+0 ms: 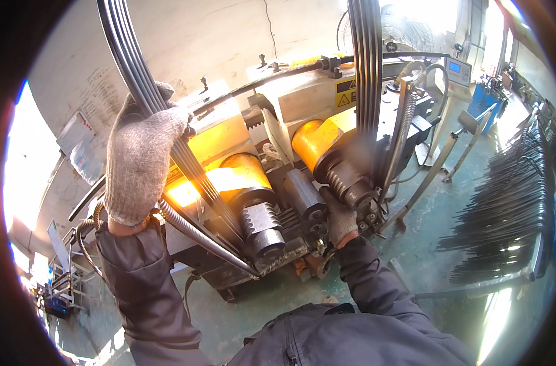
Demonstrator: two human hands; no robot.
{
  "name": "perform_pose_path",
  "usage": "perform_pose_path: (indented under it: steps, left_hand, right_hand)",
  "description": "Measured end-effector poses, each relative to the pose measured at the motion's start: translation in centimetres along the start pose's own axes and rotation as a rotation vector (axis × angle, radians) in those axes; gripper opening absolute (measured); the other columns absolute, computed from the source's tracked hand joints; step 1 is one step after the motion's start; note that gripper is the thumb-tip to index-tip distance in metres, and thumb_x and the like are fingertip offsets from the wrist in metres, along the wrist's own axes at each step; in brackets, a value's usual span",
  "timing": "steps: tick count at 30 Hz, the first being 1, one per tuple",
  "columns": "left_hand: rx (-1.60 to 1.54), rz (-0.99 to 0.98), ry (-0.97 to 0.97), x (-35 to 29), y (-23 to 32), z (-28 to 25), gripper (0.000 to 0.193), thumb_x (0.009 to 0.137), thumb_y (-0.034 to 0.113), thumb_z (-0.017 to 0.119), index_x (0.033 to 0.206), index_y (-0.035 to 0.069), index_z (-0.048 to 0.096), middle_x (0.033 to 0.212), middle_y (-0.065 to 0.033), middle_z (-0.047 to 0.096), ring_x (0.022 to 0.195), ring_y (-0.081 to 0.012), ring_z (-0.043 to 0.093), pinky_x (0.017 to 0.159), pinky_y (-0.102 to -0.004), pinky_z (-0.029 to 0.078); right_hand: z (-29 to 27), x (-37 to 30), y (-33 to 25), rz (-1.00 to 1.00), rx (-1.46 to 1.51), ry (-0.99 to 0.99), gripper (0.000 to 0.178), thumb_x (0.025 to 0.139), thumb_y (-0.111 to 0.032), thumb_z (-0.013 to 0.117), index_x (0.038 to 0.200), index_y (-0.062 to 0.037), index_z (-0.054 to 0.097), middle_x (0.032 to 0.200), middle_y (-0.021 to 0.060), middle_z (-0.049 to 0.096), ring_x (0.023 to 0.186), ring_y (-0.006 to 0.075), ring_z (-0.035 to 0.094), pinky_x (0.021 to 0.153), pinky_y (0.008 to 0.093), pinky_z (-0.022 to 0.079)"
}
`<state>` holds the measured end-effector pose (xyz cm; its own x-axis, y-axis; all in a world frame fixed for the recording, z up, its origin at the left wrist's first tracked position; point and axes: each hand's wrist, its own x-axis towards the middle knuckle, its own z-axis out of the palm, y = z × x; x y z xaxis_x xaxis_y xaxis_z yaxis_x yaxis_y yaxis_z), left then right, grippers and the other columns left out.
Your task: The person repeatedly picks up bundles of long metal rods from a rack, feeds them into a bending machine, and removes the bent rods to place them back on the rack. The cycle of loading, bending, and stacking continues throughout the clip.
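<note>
My left hand (138,158), in a grey knitted glove, is wrapped round a bundle of long dark metal rods (124,46). The bundle slants down to the left grooved roller (261,221) of a machine with yellow cylindrical housings (317,143). A second bundle of rods (366,67) stands nearly upright above the right grooved roller (346,183). My right hand (340,221), gloved too, reaches in between that roller and a dark faceted block (303,190) in the middle. Its fingers are mostly hidden there.
Flexible metal hoses (208,238) run along the machine's front left. At the right, a large pile of dark rods (503,201) rests on a rack above the green floor. A control box with a blue screen (458,70) and a fan (406,33) stand behind.
</note>
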<state>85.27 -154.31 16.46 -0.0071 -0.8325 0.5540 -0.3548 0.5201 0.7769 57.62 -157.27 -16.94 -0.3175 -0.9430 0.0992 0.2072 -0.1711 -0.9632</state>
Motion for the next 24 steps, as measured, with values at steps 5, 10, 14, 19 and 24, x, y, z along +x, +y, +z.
perform_pose_path:
  steps: [5, 10, 14, 19, 24]
  left_hand:
    - [0.012, -0.008, 0.007, 0.1, 0.0, -0.1, 0.027, 0.105, 0.009, 0.074, 0.131, 0.003, 0.067, 0.107, -0.008, 0.074, 0.098, -0.0204, 0.077, 0.09, -0.035, 0.065]
    - [0.06, -0.045, 0.061, -0.1, 0.5, -0.4, 0.03, 0.105, 0.01, 0.074, 0.132, 0.002, 0.067, 0.108, -0.0091, 0.076, 0.097, -0.0204, 0.078, 0.088, -0.0341, 0.067]
    - [0.117, -0.103, 0.089, -0.5, 1.2, -1.0, 0.034, 0.104, 0.008, 0.073, 0.137, 0.002, 0.067, 0.108, -0.0112, 0.077, 0.093, -0.0222, 0.079, 0.082, -0.0347, 0.069]
    - [0.203, -0.146, 0.021, -1.0, 1.8, -1.9, 0.037, 0.101, 0.003, 0.071, 0.138, 0.0, 0.066, 0.111, -0.0157, 0.079, 0.101, -0.0261, 0.081, 0.09, -0.0385, 0.069]
    - [0.138, -0.17, -0.076, -1.0, 2.0, -3.1, 0.044, 0.094, 0.0, 0.074, 0.138, -0.001, 0.066, 0.114, -0.0152, 0.079, 0.108, -0.0281, 0.08, 0.099, -0.0411, 0.068]
  right_hand:
    - [-0.1, 0.3, 0.4, -0.084, -0.014, -0.003, 0.026, 0.107, -0.021, 0.076, 0.125, -0.0025, 0.078, 0.103, 0.0039, 0.074, 0.08, 0.0115, 0.067, 0.067, 0.0331, 0.052]
    - [-0.4, 0.8, 1.4, 0.025, -0.086, -0.03, 0.027, 0.11, -0.013, 0.069, 0.132, -0.0002, 0.077, 0.113, 0.0041, 0.074, 0.094, 0.0133, 0.07, 0.079, 0.0333, 0.056]
    - [-0.6, 0.9, 3.0, -0.025, -0.006, -0.075, 0.03, 0.11, -0.006, 0.063, 0.137, -0.001, 0.077, 0.117, 0.0072, 0.074, 0.105, 0.0163, 0.071, 0.091, 0.0334, 0.058]
    - [-0.7, 0.8, 5.8, -0.17, 0.096, -0.055, 0.02, 0.103, -0.01, 0.079, 0.119, 0.001, 0.079, 0.112, 0.0065, 0.078, 0.1, 0.0167, 0.072, 0.091, 0.0348, 0.056]
    - [-1.1, 1.0, 7.3, -0.022, 0.205, -0.027, 0.018, 0.104, -0.01, 0.079, 0.119, 0.0, 0.079, 0.112, 0.0055, 0.078, 0.099, 0.0167, 0.072, 0.091, 0.0347, 0.056]
